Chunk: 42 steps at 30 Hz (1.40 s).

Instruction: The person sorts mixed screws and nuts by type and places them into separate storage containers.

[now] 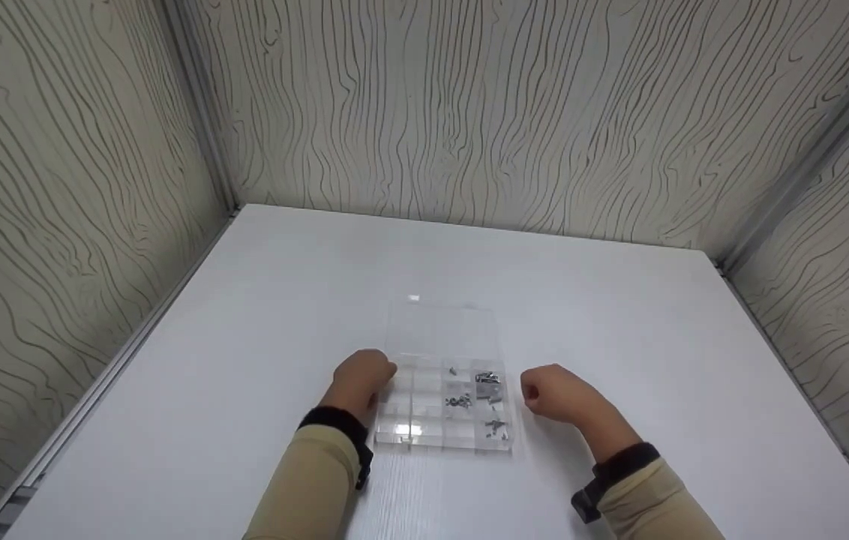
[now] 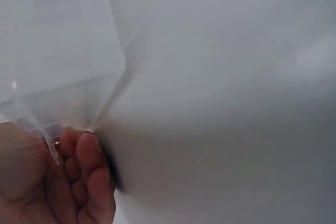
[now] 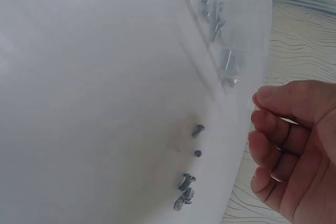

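A clear plastic compartment box (image 1: 427, 433) lies on the white table with its see-through lid (image 1: 443, 330) folded back, away from me. Small metal screws (image 1: 459, 401) sit in several of its right-hand compartments. My left hand (image 1: 361, 379) grips the box's left side; in the left wrist view its curled fingers (image 2: 97, 182) meet the box corner. Just off the right side is my right hand (image 1: 559, 394), fingers loosely curled and holding nothing. Beside the box in the right wrist view, several loose screws (image 3: 186, 182) lie on the white surface. The head view does not show these loose ones.
The white table (image 1: 304, 262) reaches back to a wood-grain patterned wall (image 1: 424, 112). Similar side walls (image 1: 57, 187) stand at left and right, with metal rails (image 1: 199, 105) along the corners.
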Motion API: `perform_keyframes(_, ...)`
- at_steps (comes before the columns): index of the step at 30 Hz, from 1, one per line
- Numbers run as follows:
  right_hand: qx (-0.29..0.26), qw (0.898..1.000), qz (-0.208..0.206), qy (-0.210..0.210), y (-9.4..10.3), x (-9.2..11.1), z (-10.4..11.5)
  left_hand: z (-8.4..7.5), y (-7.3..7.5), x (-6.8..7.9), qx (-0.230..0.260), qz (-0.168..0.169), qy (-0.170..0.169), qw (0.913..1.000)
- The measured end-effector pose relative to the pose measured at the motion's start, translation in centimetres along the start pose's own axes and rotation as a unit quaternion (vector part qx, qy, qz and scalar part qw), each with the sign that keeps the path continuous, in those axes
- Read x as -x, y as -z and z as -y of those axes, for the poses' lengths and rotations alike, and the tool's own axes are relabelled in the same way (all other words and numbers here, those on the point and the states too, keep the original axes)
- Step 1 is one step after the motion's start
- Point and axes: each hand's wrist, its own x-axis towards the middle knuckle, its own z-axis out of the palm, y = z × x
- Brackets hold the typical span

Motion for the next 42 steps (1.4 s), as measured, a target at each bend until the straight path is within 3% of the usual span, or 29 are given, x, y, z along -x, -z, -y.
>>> perform_keyframes(4,0.004,0.999,0.011,-0.048,-0.3,0.0,-0.9,0.0,0.0,-0.1,0.000,-0.002,0.003,1.0000)
perform_keyframes(10,0.011,0.997,0.023,-0.067,-0.7,0.1,-1.5,0.1,-0.1,-0.2,-0.004,-0.002,0.000,1.0000)
perform_keyframes(27,0.023,0.998,0.024,-0.054,-1.1,0.2,-1.5,-0.1,0.0,-0.1,-0.012,0.005,-0.008,0.9999)
perform_keyframes(36,-0.014,1.000,0.005,-0.015,-0.1,0.1,0.3,-0.1,0.2,0.0,-0.020,0.005,-0.010,0.9997)
perform_keyframes(42,-0.018,1.000,0.013,0.006,0.2,0.2,1.9,-0.1,0.3,0.0,-0.017,0.005,-0.008,0.9998)
